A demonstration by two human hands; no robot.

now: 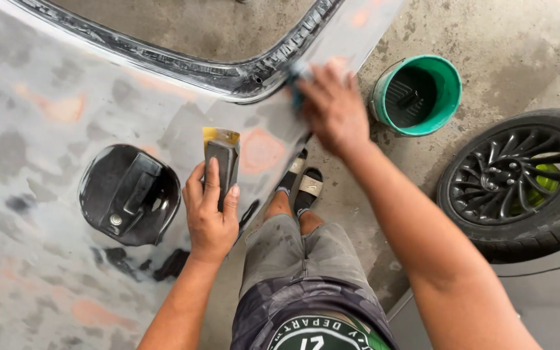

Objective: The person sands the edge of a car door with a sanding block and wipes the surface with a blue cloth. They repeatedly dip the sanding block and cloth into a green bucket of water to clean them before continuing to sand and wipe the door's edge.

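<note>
Two hands work on a grey, sanded car body panel (40, 129) mottled with orange and dark patches. The left hand (210, 217) grips a dark sanding block (221, 162) with a yellowed upper edge, fingers wrapped around its lower end, holding it flat against the panel, likely for even contact. The right hand (334, 107) presses a bluish pad (296, 81) to the panel beside the black window trim (228, 78), fingers slightly spread. A black recessed door-handle pocket (129, 194) sits left of the block. On the concrete floor stand a green bucket (445, 107) and a black alloy wheel (520, 181). No legible labels are noted.
</note>
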